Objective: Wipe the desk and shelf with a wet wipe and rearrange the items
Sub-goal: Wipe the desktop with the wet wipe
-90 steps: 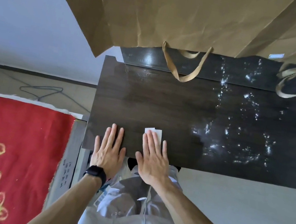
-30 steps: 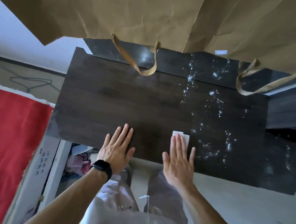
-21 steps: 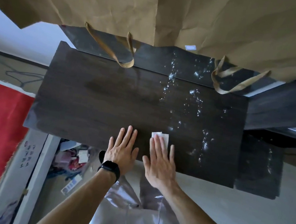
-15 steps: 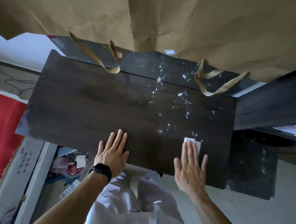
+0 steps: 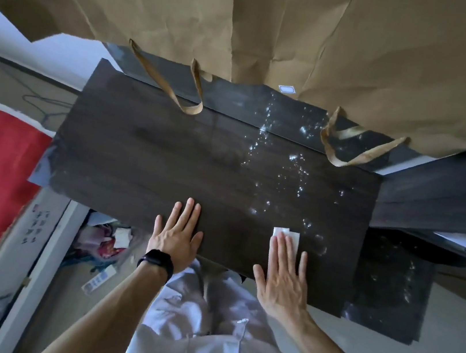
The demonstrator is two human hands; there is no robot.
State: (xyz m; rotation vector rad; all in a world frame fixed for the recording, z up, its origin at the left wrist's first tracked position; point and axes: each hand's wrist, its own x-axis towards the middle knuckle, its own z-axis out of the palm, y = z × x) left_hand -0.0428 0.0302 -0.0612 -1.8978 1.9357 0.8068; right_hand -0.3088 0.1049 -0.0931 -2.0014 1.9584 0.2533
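Flat fingers of the right hand [image 5: 282, 280] press the wet wipe [image 5: 286, 235] onto the dark desk top [image 5: 149, 163] near its front edge; the left hand [image 5: 176, 236] rests open beside. White specks [image 5: 293, 170] remain ahead, so wiping looks unfinished.

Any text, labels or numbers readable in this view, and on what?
Nothing can be read.
White sticker on the brown paper bag: too small to read.
Dark characters on the white panel at left: blurred.
Blue-printed packet at lower left: blurred.
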